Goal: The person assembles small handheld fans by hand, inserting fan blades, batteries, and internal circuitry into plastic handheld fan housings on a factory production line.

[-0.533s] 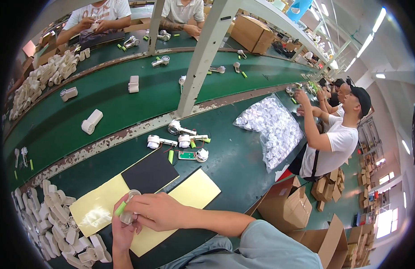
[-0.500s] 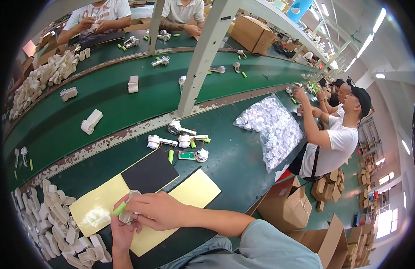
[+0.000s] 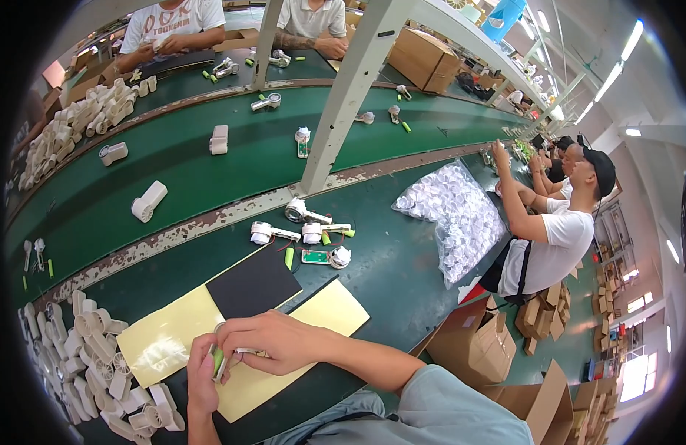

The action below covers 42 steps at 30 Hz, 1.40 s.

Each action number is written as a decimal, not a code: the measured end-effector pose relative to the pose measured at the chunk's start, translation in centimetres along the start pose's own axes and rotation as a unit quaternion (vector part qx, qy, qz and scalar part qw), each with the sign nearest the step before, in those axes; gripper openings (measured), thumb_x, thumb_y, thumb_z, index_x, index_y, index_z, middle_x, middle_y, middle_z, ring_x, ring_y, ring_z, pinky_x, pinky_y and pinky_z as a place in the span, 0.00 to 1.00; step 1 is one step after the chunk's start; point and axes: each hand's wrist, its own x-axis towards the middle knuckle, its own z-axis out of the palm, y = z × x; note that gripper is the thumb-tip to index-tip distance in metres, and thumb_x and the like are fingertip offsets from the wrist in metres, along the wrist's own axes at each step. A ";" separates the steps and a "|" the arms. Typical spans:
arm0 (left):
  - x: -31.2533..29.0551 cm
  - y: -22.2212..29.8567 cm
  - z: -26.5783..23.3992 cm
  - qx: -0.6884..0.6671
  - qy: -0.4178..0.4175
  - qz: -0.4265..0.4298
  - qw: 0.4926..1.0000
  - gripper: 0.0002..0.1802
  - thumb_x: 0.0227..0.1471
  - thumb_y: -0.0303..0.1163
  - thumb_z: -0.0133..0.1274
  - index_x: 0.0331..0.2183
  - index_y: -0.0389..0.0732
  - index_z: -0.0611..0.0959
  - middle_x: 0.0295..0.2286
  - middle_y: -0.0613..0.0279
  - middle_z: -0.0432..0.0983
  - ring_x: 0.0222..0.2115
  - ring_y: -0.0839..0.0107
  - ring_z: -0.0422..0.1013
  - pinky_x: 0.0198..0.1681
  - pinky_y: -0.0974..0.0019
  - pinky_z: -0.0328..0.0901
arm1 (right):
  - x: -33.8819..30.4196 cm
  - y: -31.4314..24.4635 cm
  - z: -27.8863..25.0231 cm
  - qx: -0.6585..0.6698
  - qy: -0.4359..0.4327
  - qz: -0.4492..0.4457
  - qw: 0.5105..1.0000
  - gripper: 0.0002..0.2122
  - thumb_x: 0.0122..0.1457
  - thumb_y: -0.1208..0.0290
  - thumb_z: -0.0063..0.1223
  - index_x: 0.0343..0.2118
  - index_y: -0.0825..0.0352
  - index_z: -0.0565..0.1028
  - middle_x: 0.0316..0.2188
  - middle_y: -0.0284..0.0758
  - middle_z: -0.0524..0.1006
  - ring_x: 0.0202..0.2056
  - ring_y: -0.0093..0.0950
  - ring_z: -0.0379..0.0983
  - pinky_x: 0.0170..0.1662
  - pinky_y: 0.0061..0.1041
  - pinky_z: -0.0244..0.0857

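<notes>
My left hand (image 3: 202, 377) is closed around a green cylindrical battery (image 3: 217, 362) and a pale plastic part beside it, apparently a handheld fan shell, mostly hidden by fingers. From the right, my right hand (image 3: 277, 343) reaches across with bent fingers, pinching the same piece near a small pale end. Both hands are above yellow sheets (image 3: 332, 308) and a black sheet (image 3: 254, 280). Just beyond lie several partly assembled fans (image 3: 274, 233) with wires, a loose green battery (image 3: 289, 257) and a fan unit with a green circuit board (image 3: 315, 256).
White plastic shells (image 3: 98, 341) are heaped at my left. A bag of white parts (image 3: 461, 215) lies to the right, near a co-worker (image 3: 550, 222). Beyond a metal post (image 3: 350, 96) runs the green conveyor belt (image 3: 187, 159) with scattered parts. Cardboard boxes (image 3: 472, 337) stand at lower right.
The battery has turned from sticking out at a slant to lying more upright between my fingers. My right hand has shifted slightly right, and the pale shell is now more hidden.
</notes>
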 end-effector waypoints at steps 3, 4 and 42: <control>0.1 0.8 0.2 0.009 -0.008 -0.027 1.000 0.30 0.66 0.47 0.41 0.61 0.37 0.68 0.37 0.61 0.75 0.26 0.81 0.66 0.26 0.78 0.60 | -0.1 0.5 0.3 0.004 -0.011 0.003 1.000 0.10 0.56 0.80 0.54 0.41 0.64 0.76 0.46 0.33 0.75 0.37 0.37 0.78 0.33 0.33 0.69; 0.2 1.4 0.7 0.009 -0.007 -0.027 1.000 0.30 0.66 0.47 0.41 0.61 0.37 0.68 0.37 0.61 0.75 0.26 0.81 0.66 0.26 0.78 0.60 | -0.1 0.6 0.4 -0.012 -0.003 0.001 1.000 0.10 0.56 0.80 0.55 0.41 0.64 0.76 0.45 0.33 0.75 0.37 0.36 0.78 0.33 0.33 0.70; 0.1 3.0 -0.5 0.078 -0.087 -0.147 0.982 0.23 0.63 0.26 0.55 0.58 0.33 0.77 0.34 0.60 0.84 0.25 0.79 0.77 0.23 0.78 0.68 | 0.0 1.7 0.5 -0.031 -0.031 0.082 0.996 0.13 0.55 0.67 0.70 0.39 0.65 0.77 0.38 0.33 0.73 0.34 0.30 0.77 0.36 0.29 0.71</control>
